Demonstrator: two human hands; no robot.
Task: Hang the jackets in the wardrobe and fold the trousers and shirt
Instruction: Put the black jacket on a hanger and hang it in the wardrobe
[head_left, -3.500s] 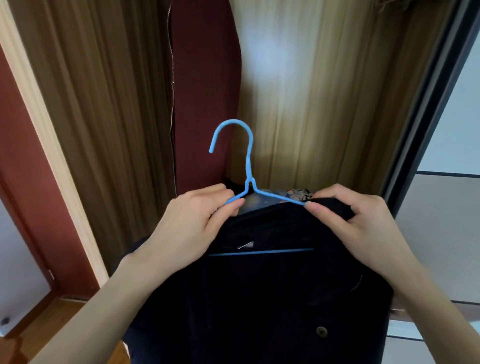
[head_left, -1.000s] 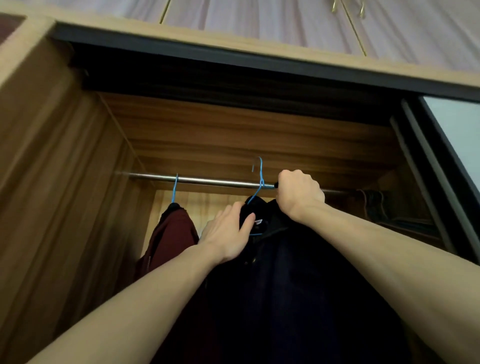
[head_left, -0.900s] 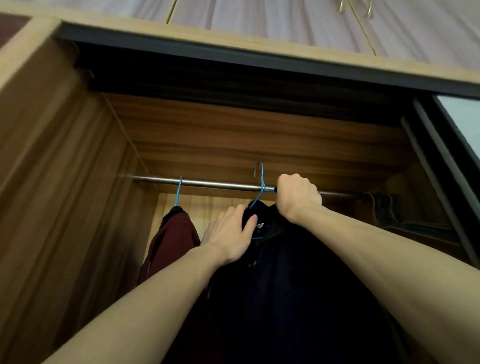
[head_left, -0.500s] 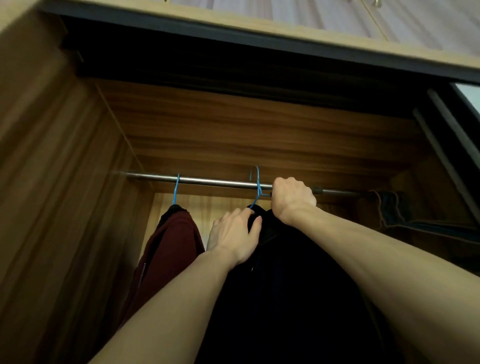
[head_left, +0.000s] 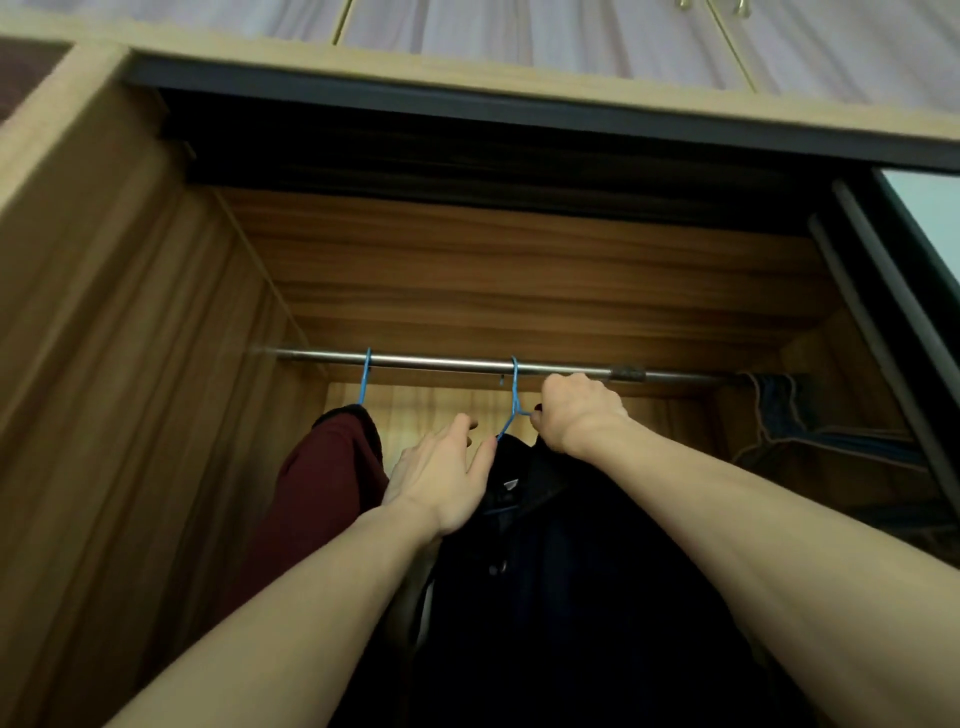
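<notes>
Wardrobe (head_left: 156, 364): wood-grain panels, matt, smooth. Rail (head_left: 441, 362): bare metal, polished, w/ glossy highlights. Blue hangers (head_left: 515, 400): thin, smooth, look plastic-coated. Dark jacket (head_left: 571, 597): matt cloth, round buttons. Maroon jacket (head_left: 322, 483): soft matt cloth. Sliding-door frame (head_left: 898, 312) at wardrobe's right edge: dark, satin.

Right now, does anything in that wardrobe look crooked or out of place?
Nothing stands out. The dark jacket and the maroon jacket both hang from blue hangers hooked over the rail. Spare hangers bunch at the rail's right end.
</notes>
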